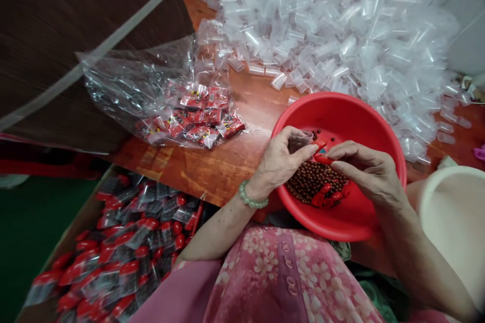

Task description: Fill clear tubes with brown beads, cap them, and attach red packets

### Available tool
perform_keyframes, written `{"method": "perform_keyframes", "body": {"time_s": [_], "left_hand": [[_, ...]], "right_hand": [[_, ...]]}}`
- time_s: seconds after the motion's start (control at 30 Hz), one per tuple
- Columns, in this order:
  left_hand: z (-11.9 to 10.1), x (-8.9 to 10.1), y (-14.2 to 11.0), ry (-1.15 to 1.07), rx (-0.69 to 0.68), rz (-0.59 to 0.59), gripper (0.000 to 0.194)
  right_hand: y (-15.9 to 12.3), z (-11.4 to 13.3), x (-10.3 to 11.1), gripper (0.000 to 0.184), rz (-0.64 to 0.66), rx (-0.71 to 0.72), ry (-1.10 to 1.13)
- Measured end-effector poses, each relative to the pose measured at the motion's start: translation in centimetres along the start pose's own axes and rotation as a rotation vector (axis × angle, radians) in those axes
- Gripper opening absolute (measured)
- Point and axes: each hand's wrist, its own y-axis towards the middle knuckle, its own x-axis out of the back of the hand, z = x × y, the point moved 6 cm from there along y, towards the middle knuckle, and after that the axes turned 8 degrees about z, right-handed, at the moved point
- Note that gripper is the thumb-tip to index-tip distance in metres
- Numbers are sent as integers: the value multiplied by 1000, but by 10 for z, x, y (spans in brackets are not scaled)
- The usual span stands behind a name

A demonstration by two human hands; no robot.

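A red plastic bowl (364, 121) rests at the table edge on my lap, holding a heap of small dark brown beads (310, 179) and a few red caps (328, 197). My left hand (282, 161), with a green bead bracelet on the wrist, is closed around a small clear tube (301, 140) over the bowl. My right hand (364, 166) pinches a red cap (322, 154) right at the tube's mouth, fingertips of both hands touching.
A large pile of empty clear tubes (333, 25) covers the far wooden table (212, 161). A clear bag of red packets (197, 116) lies left of the bowl. A cardboard box of red-capped filled tubes (125, 247) sits lower left. A white tub (454, 212) stands at right.
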Motion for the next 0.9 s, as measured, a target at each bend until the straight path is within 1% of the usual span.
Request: {"method": "perform_keyframes", "body": {"time_s": [0.07, 0.17, 0.27, 0.33, 0.37, 0.47, 0.57, 0.67, 0.73, 0.8, 0.9], "left_hand": [[0, 0, -1, 4, -23, -13, 23], [0, -1, -3, 12, -52, -31, 22], [-1, -1, -4, 44, -75, -30, 20], [-1, -1, -4, 76, -88, -22, 19], [0, -2, -3, 94, -92, -12, 18], [3, -4, -3, 149, -98, 30, 18], [4, -5, -3, 198, -98, 46, 17], [0, -5, -5, 280, -121, 54, 15], [-3, -7, -5, 327, -154, 81, 13], [-4, -7, -5, 333, -175, 96, 13], [-3, -8, -5, 279, -146, 118, 14]], "right_hand": [[3, 0, -1, 5, 20, 39, -57], [7, -5, 1, 9, -97, 31, -79], [10, -17, -2, 24, -195, -72, 122], [10, -24, -7, 29, -215, -155, 259], [9, -26, -10, 29, -219, -189, 286], [5, -27, -14, 26, -236, -255, 237], [2, -26, -18, 29, -253, -280, 185], [3, -27, -21, 33, -245, -289, 183], [6, -30, -19, 30, -235, -283, 187], [8, -31, -11, 26, -252, -253, 178], [6, -24, 8, 27, -353, -149, 89]]}}
